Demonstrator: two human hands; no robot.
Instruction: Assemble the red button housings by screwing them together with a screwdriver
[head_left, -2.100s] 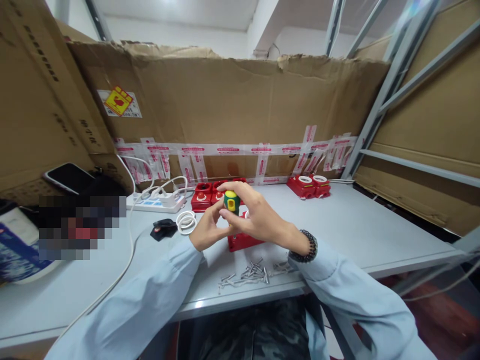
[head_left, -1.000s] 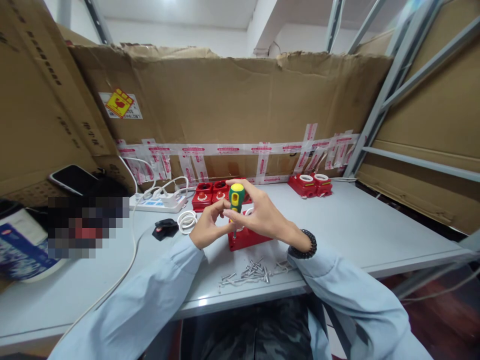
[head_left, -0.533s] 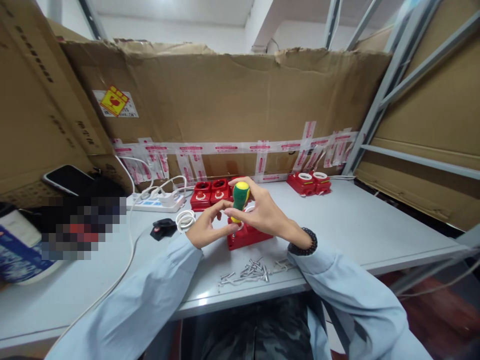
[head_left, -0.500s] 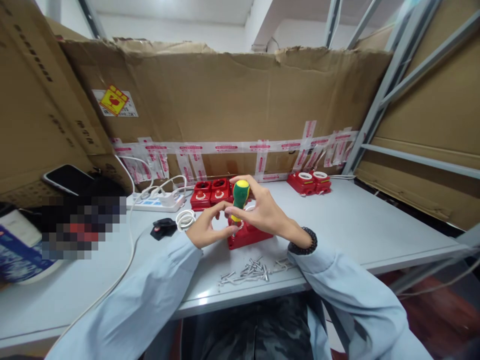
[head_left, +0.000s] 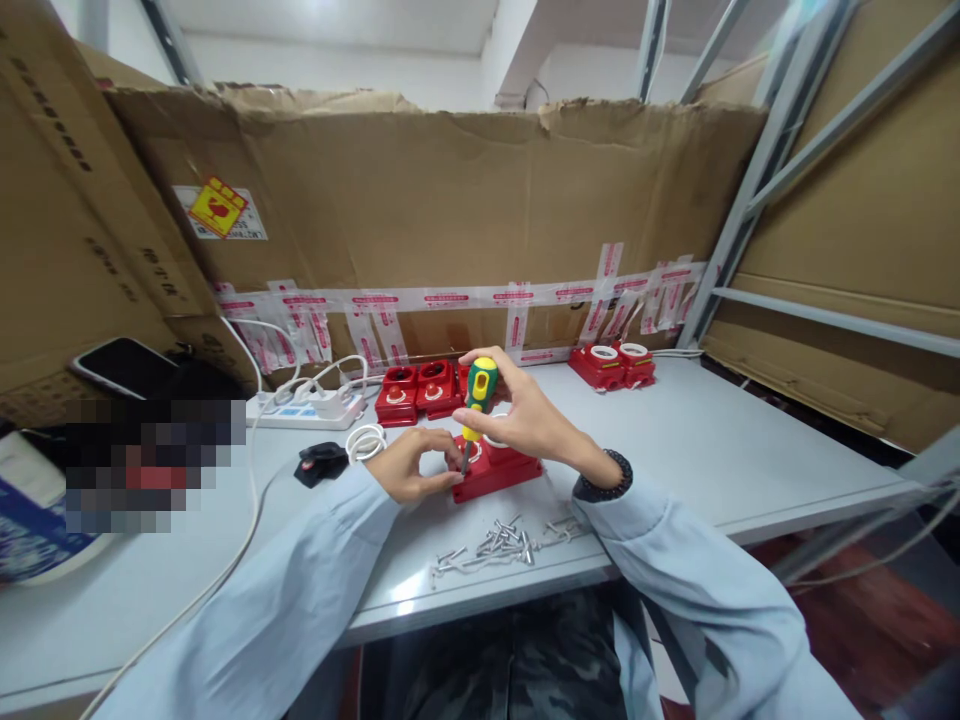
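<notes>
My right hand [head_left: 517, 405] is closed round the green and yellow handle of a screwdriver [head_left: 481, 385]. The tool stands nearly upright, its shaft pointing down at the left end of a red housing [head_left: 499, 480]. At that same end, the thumb and fingers of my left hand [head_left: 416, 465] close on the housing beside the screwdriver tip. Whether a small screw is between those fingertips cannot be made out. A round white ring shows on the housing, partly behind my right hand. Loose silver screws [head_left: 502, 542] lie on the table in front of it.
Behind my hands stand more red housings [head_left: 416, 390]; another pair [head_left: 611, 367] sits at the back right. To the left are white rings [head_left: 366, 442], a black object [head_left: 321, 463], a white power strip [head_left: 304, 412] and a trailing cable [head_left: 251, 520]. Cardboard [head_left: 450, 200] walls the back.
The left fingers have come down from the screwdriver's lower part to the housing's left end. The screwdriver tip now shows at the housing, and the view has shifted slightly.
</notes>
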